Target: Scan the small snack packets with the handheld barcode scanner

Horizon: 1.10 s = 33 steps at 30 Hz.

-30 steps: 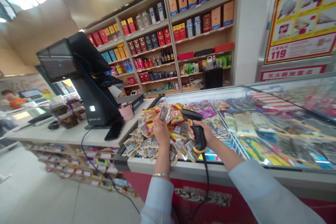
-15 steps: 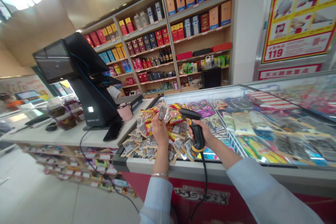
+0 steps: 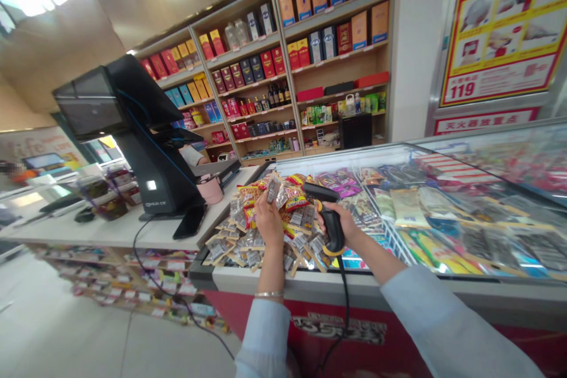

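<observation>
Pinched in my left hand (image 3: 269, 221) is a small wrapped snack packet (image 3: 273, 190) with a grey printed label, raised above a heap of similar packets (image 3: 254, 242) on the freezer's glass top. My right hand (image 3: 341, 223) is wrapped around the grip of a black and yellow barcode scanner (image 3: 333, 225); its head points left toward the packet, a short gap away. A black cable (image 3: 344, 301) hangs from the scanner's grip. Red and yellow snack bags (image 3: 295, 196) lie among the heap behind my hands.
A chest freezer (image 3: 443, 286) full of packaged goods stretches right. On the counter to the left stand a checkout terminal (image 3: 153, 159), a pink cup (image 3: 209, 189) and a phone (image 3: 189, 222). Shelves (image 3: 290, 80) of boxes and bottles line the back wall. Another person's sleeve (image 3: 192, 155) shows behind the terminal.
Almost nothing differs. The view has shifted very slightly, while both hands keep the same hold on the packet and the scanner.
</observation>
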Tool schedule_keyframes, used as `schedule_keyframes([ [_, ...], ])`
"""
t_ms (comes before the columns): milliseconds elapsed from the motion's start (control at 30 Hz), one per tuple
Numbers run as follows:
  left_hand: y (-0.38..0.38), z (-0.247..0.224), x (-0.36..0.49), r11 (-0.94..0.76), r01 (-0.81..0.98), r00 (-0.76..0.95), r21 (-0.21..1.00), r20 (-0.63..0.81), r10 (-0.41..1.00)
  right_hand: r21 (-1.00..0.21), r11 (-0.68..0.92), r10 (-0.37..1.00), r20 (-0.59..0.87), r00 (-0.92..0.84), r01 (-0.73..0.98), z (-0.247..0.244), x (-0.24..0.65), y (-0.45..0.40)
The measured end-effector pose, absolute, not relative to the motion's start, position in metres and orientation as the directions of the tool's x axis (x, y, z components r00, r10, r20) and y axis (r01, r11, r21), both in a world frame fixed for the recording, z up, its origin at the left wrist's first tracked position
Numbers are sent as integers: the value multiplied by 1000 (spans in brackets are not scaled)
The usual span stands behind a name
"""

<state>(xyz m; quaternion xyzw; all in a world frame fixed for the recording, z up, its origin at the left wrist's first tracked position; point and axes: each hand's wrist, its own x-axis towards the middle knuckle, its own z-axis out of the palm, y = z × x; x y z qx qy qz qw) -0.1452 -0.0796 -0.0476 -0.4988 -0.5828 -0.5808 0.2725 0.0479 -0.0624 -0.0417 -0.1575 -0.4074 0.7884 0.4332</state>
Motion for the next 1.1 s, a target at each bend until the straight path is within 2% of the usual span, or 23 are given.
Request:
schedule_keyframes([
  [400, -79, -47, -144, -170, 894, -368, 414, 896, 247, -756, -319, 806, 102, -584, -572, -47, 46, -57],
  [567, -87, -21, -136, -215, 887, -348, 408, 898, 270, -755, -330, 824, 62, -563, -567, -30, 59, -57],
  [700, -96, 3, -106, -290, 864, -344, 411, 904, 253, -776, -258, 840, 114, -531, -575, -7, 94, -56],
  [833, -98, 3, -44, -432, 786, -297, 442, 883, 364, -776, -143, 891, 169, -421, -614, 9, 147, -56],
  [933, -97, -14, 13, -513, 683, -265, 520, 831, 489, -775, -57, 938, 175, -299, -630, 10, 196, -57],
  [1100, -96, -46, 96, -574, 555, -179, 603, 760, 625, -772, 59, 981, 161, -106, -633, -2, 277, -58],
])
